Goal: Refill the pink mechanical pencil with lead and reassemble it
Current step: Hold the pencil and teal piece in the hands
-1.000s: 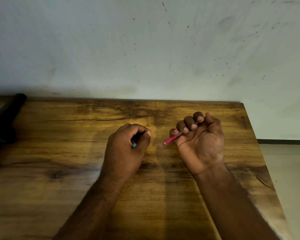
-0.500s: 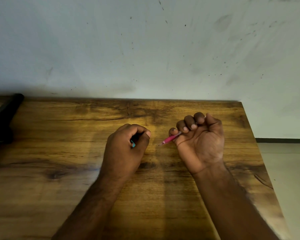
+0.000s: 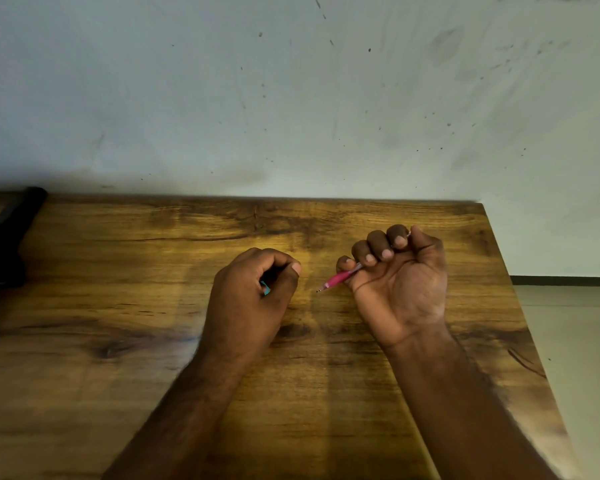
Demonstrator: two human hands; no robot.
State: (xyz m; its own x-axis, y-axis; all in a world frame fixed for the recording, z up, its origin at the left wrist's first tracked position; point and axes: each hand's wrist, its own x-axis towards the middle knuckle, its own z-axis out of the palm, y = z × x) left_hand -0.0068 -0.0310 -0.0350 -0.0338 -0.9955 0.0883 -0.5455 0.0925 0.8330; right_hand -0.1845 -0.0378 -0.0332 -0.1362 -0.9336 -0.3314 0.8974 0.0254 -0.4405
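Comparing with a second ago, basically nothing moved: right hand (image 3: 400,285) still fisted round the pink pencil (image 3: 338,279), left hand (image 3: 253,296) clutching something teal (image 3: 266,288) above the desk (image 3: 118,341). No refill progress yet.

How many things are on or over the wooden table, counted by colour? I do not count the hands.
Pink: 1, the pink mechanical pencil, held in the right hand
Teal: 1, a small teal piece, inside the left hand
Black: 1, a black object, at the table's left edge
Total: 3

pink pencil (image 3: 340,279), brown wood-grain table (image 3: 118,306)
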